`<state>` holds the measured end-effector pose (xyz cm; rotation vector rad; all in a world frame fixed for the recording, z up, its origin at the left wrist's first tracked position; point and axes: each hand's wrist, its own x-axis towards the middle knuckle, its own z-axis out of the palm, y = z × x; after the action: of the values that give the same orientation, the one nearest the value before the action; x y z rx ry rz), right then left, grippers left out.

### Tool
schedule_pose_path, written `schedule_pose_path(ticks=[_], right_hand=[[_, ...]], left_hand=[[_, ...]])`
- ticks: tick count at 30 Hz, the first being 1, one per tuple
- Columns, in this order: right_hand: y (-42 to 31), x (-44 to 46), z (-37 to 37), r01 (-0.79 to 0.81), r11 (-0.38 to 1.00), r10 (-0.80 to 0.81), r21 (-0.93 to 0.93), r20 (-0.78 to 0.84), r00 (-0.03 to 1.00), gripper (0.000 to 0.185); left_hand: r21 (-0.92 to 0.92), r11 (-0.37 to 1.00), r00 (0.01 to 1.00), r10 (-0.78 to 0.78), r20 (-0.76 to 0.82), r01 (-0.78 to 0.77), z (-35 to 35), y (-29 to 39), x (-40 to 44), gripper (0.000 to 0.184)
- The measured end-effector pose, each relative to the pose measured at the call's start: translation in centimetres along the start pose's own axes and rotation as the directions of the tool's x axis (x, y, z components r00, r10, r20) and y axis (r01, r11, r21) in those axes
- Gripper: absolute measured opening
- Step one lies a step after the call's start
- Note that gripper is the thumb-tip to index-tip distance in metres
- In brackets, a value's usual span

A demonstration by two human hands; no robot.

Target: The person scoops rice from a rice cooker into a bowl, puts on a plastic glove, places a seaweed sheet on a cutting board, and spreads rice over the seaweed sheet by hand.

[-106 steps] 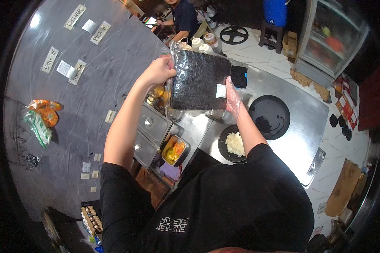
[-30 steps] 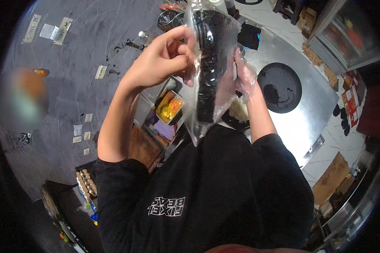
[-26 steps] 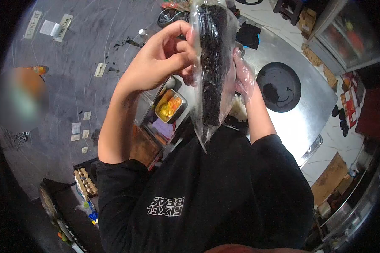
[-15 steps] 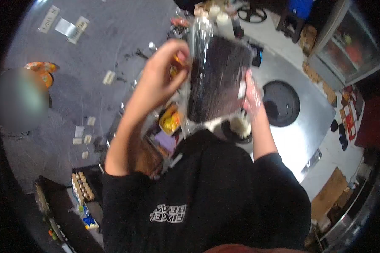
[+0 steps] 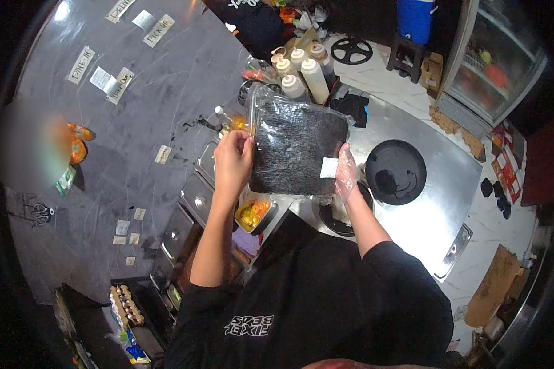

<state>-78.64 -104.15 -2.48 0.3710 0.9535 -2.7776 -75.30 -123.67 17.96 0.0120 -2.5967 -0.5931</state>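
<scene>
A clear plastic pack of dark nori sheets (image 5: 298, 147) is held up in front of me, with a small white packet (image 5: 329, 167) near its right edge. My left hand (image 5: 232, 163), bare, pinches the bag's left edge. On the other side my right hand (image 5: 347, 171), in a clear plastic glove, grips the right edge beside the white packet. Partly hidden beneath the pack is a black dish (image 5: 335, 226) with white food in it. To the right lies a round black pan (image 5: 396, 172) on the steel counter (image 5: 446, 190).
Squeeze bottles (image 5: 314, 80) cluster beyond the pack. Lidded steel containers (image 5: 197, 195) and a tub of yellow and orange food (image 5: 253, 215) stand at the left. Paper labels (image 5: 159, 31) mark the grey counter (image 5: 104, 184). Farther right is a glass-door fridge (image 5: 495, 61).
The pack has come lower and lies flatter to view, its white packet now showing. My left hand has moved down to its left edge, and the view has shifted slightly.
</scene>
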Motion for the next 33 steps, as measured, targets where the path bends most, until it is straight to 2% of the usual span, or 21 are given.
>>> schedule_pose_path(ticks=[1, 2, 5, 6, 9, 10, 13, 18, 22, 25, 28, 31, 33], right_hand=[[0.3, 0.1, -0.2, 0.026, 0.999, -0.026, -0.02, -0.014, 1.0, 0.059], [0.3, -0.2, 0.1, 0.047, 0.998, -0.048, -0.04, -0.025, 0.999, 0.059], [0.2, -0.6, 0.8, 0.115, 0.987, -0.122, -0.109, -0.06, 0.991, 0.057], [0.2, -1.0, 1.1, 0.136, 0.982, -0.146, -0.135, -0.073, 0.987, 0.057], [-0.7, -2.3, 2.2, 0.168, 0.979, -0.18, -0.117, -0.1, 0.978, 0.055], [-0.7, -2.5, 2.5, 0.198, 0.962, -0.228, -0.189, -0.156, 0.961, 0.055], [0.6, -0.9, 0.7, 0.317, 0.929, -0.333, -0.189, -0.061, 0.941, 0.06], [0.0, -2.2, 2.0, 0.319, 0.932, -0.333, -0.173, -0.055, 0.941, 0.063], [-0.1, -3.0, 3.3, 0.357, 0.921, -0.373, -0.156, -0.088, 0.924, 0.061], [1.5, -2.1, 1.8, 0.386, 0.882, -0.438, -0.27, -0.167, 0.883, 0.07], [0.4, -3.2, 3.0, 0.411, 0.844, -0.476, -0.346, -0.129, 0.87, 0.065], [0.7, -2.7, 2.1, 0.41, 0.847, -0.474, -0.338, -0.131, 0.871, 0.065], [0.0, -3.2, 3.0, 0.4, 0.884, -0.441, -0.242, -0.146, 0.885, 0.066]], left_hand=[[0.022, 1.0, 1.0, -0.005, -0.002, 0.005, -0.1, -0.1, -0.1, 0.016], [0.052, 0.998, 0.999, -0.02, 0.044, 0.018, -0.3, 0.4, -0.1, 0.008], [0.087, 0.988, 0.99, 0.133, -0.04, -0.13, 0.1, 0.0, -0.5, 0.006], [0.027, 0.996, 0.997, 0.081, -0.013, -0.08, 0.1, 0.1, -0.6, 0.004], [0.18, 0.968, 0.979, 0.189, -0.077, -0.173, -0.3, 0.2, -0.1, 0.007], [0.205, 0.969, 0.986, 0.153, -0.068, -0.137, -0.5, 0.5, -0.3, 0.007], [0.173, 0.981, 0.986, 0.105, -0.126, -0.083, -0.8, 1.3, -0.3, 0.009], [0.022, 1.0, 0.978, 0.011, -0.209, -0.006, -0.7, 3.0, -0.6, 0.003], [-0.014, 1.0, 0.949, 0.016, -0.314, -0.022, -0.6, 4.8, -0.9, 0.01], [-0.045, 0.999, 0.922, -0.006, -0.386, -0.012, -0.4, 5.3, -0.9, 0.013], [-0.094, 0.996, 0.904, -0.035, -0.426, -0.005, 0.2, 4.0, -0.8, 0.021], [-0.052, 0.988, 0.94, 0.121, -0.32, -0.145, -0.7, 3.9, -1.4, 0.015], [-0.087, 0.988, 0.954, 0.099, -0.283, -0.128, -0.9, 4.3, -1.7, 0.014]])
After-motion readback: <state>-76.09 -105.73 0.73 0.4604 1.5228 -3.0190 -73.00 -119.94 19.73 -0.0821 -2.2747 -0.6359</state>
